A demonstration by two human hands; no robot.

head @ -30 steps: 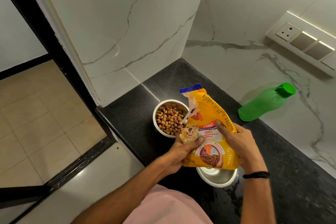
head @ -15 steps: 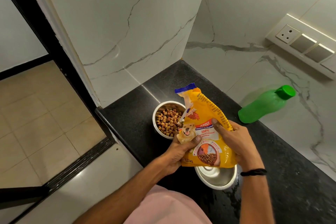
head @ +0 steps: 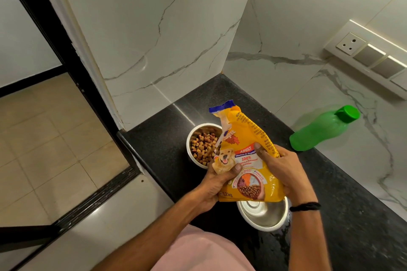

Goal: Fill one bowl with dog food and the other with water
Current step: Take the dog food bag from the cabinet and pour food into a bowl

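A yellow dog food bag stands nearly upright above the black counter, its torn blue top pointing up. My left hand grips its lower left side and my right hand grips its right side. Behind the bag sits a steel bowl holding brown kibble. A second steel bowl, with no food in it, lies under the bag's bottom edge, partly hidden. A green water bottle with its cap on lies against the marble wall at the right.
The black counter ends at an edge on the left, with tiled floor below. Marble walls close the back and right. A switch panel is mounted on the right wall. Wet patches show near the front bowl.
The bag has tipped back from over the kibble bowl to more upright, and both hands have shifted slightly left with it.
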